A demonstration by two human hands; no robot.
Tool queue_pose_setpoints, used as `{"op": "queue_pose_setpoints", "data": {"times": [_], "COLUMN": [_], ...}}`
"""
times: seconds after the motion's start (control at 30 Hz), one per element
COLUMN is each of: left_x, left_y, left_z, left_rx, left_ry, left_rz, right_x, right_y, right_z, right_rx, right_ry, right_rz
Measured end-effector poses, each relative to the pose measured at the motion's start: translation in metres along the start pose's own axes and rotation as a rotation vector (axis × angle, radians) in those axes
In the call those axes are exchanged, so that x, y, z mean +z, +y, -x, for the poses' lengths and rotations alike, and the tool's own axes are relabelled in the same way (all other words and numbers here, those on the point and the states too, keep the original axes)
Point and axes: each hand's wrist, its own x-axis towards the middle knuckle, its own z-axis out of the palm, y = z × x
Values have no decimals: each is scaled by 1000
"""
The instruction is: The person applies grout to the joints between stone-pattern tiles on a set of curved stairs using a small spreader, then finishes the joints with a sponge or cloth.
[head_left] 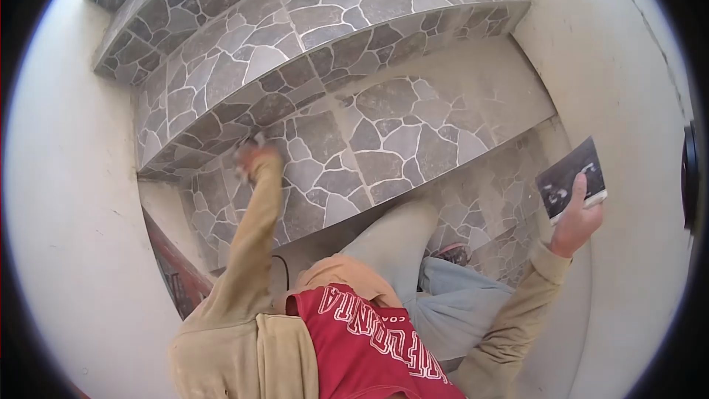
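Observation:
My left hand reaches down to the stone-patterned step, close to the foot of the riser. Motion smears its fingers, and whatever they may hold cannot be made out. Off to the right, my right hand grips a dark, flat, rectangular plate by its pale lower edge. The thumb lies over the plate's face, which has whitish smudges. This plate is held up beside the right wall, away from the step.
More patterned steps rise at the top. Pale walls stand on both sides. A reddish-brown rail or board lies at the lower left. My bent legs and a shoe are below the step's front edge.

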Motion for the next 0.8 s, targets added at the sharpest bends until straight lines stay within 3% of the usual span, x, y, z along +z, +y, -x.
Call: {"op": "queue_pose_setpoints", "data": {"times": [0.07, 0.1, 0.17, 0.23, 0.3, 0.33, 0.37, 0.43, 0.53, 0.63, 0.67, 0.7, 0.77, 0.8], "left_x": [17, -10, -64, -95, -41, -25, -136, -102, -164, -148, -147, -143, 15, -39], "left_y": [92, 157, 232, 288, 366, 393, 354, 406, 330, 222, 177, 135, 33, 15], "left_z": [-10, 22, 82, 122, 129, 135, 183, 196, 225, 194, 181, 160, 31, 51], "left_rx": [-167, -353, -292, -33, 333, 610, 764, 961, 1041, 965, 810, 694, 389, -178], "left_ry": [-3, 111, 113, -139, 32, 174, -443, -262, -217, 34, 39, 168, 530, 321], "left_rz": [26, 201, 275, 273, 72, 513, 761, 1165, 1370, 1293, 1262, 1163, 703, 1018], "right_x": [8, 11, 16, 25, 32, 32, 33, 28, 10, -4, -8, -11, -14, -14], "right_y": [0, 3, 7, 11, -1, 0, 6, 3, 35, 24, 22, 25, 19, 15], "right_z": [4, 5, 6, 5, 11, 9, 7, 5, -10, -4, -2, -3, -1, 1], "right_rx": [-58, -85, -103, -139, -179, -194, -183, -70, -54, 1, 13, -1, 8, -3], "right_ry": [-6, -31, -70, -79, -67, -67, -54, -55, -30, -30, -16, -12, -10, -14], "right_rz": [10, 59, 90, 77, 45, 43, 79, 211, 250, 179, 110, 90, 98, 93]}}
